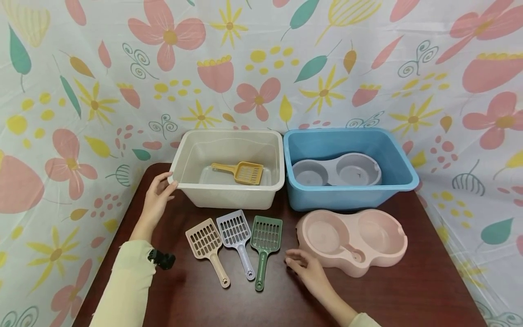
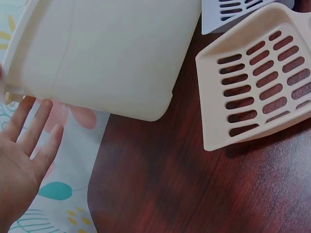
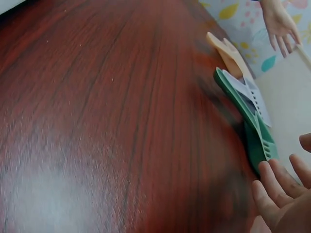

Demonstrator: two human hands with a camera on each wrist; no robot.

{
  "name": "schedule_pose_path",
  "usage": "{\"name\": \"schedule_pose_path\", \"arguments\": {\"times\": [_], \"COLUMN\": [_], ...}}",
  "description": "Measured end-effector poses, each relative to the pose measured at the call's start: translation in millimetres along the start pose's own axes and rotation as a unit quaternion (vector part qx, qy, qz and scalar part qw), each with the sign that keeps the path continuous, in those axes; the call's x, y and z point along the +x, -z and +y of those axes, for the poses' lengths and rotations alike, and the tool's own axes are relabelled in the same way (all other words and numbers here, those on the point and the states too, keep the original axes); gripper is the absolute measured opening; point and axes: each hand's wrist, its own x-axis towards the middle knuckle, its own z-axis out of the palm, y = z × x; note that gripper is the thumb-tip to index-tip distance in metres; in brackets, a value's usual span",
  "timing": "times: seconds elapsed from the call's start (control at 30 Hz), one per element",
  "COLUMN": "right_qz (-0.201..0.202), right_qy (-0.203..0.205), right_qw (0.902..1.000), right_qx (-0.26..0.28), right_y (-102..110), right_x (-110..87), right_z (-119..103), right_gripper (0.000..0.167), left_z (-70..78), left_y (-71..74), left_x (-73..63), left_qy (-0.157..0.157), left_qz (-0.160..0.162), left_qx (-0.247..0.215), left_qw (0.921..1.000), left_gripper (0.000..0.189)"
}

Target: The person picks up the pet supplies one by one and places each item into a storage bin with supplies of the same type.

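My left hand (image 1: 158, 193) is at the front left corner of the beige litter box (image 1: 229, 198), thumb on the rim and other fingers reaching below it. Inside lies a mustard litter scoop (image 1: 248, 173). My right hand (image 1: 307, 269) hovers with loosely bent fingers, holding nothing, between the green litter scoop (image 1: 265, 238) and the pink double pet bowl (image 1: 382, 234). A lavender scoop (image 1: 234, 231) and a beige scoop (image 1: 205, 240) lie left of the green one, handles toward me.
The blue litter box (image 1: 347, 198) stands right of the beige one, with a grey double bowl (image 1: 357, 170) inside. Both boxes stand at the back of the dark wooden table (image 1: 196, 304), before a floral cloth (image 1: 261, 59). A black strap (image 1: 161, 259) circles my left wrist.
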Motion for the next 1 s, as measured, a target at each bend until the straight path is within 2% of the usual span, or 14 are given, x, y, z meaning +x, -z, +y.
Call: {"name": "schedule_pose_path", "arguments": {"times": [0.27,0.43,0.8,1.0], "right_qz": [-0.032,-0.049,-0.083,-0.088], "right_qy": [-0.015,-0.023,-0.018,-0.019], "right_qw": [0.9990,0.9981,0.9961,0.9952], "right_qx": [0.029,0.027,0.025,0.038], "right_y": [-12.6,-22.8,-38.4,-45.4], "right_x": [1.3,0.6,-1.2,2.5], "right_z": [4.6,4.5,4.1,6.6], "right_gripper": [0.033,0.035,0.040,0.040], "left_z": [-0.4,1.3,-1.8,-2.2], "left_y": [-2.9,-4.5,-5.4,-6.0], "left_x": [-2.5,-4.2,-3.1,-2.3], "left_qy": [-0.004,0.002,0.012,0.012], "left_qz": [0.008,0.008,0.019,0.024], "left_qx": [-0.004,0.003,-0.002,-0.013], "left_qw": [0.9999,1.0000,0.9998,0.9995], "left_gripper": [0.050,0.052,0.053,0.053]}}
